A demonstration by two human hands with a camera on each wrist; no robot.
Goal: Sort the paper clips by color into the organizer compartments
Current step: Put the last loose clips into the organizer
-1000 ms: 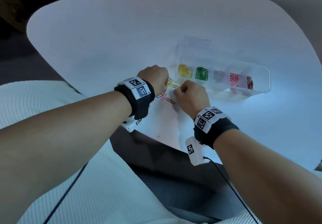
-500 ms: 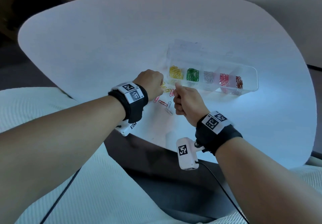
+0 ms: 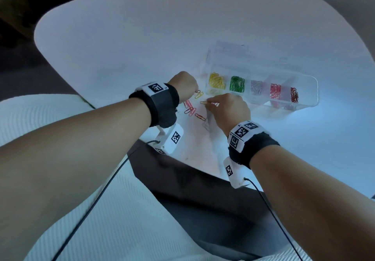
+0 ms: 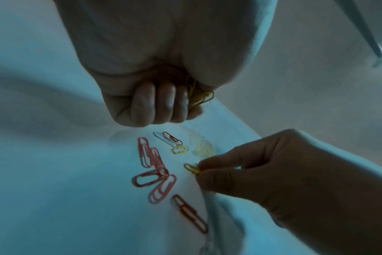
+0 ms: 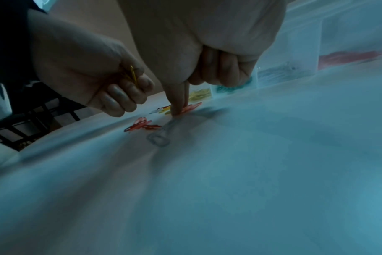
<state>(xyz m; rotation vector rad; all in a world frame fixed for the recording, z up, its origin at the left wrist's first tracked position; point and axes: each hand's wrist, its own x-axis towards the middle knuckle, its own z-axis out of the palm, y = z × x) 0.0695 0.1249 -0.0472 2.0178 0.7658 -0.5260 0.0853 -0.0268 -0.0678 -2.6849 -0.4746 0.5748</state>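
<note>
The left hand [image 4: 155, 96] is curled into a fist just above the surface [image 3: 121, 37], and several yellow clips [image 4: 200, 97] are gripped between its fingers and palm. The right hand [image 4: 283, 181] is placed just beside it, and one yellow clip [image 4: 191, 168] is pinched between its thumb and forefinger, low at the surface; the other fingers are folded into the palm. Loose clips are spread on the surface between the two hands: a group of pink clips [image 4: 155, 169], one red clip [image 4: 191, 214] nearer the person, and a white clip [image 4: 164, 138] lying against a small red one and a small yellow one. A grey clip [image 5: 159, 138] is seen on the surface in the right wrist view. The organizer [image 3: 304, 90], of clear plastic, is set on the surface just beyond the right hand. Its compartments, from left to right, are filled with yellow [image 3: 216, 80], green [image 3: 237, 84], silver [image 3: 256, 87], pink [image 3: 275, 91] and dark red [image 3: 294, 95] clips. Each wrist is fitted with a black band [image 3: 162, 104] with printed markers
</note>
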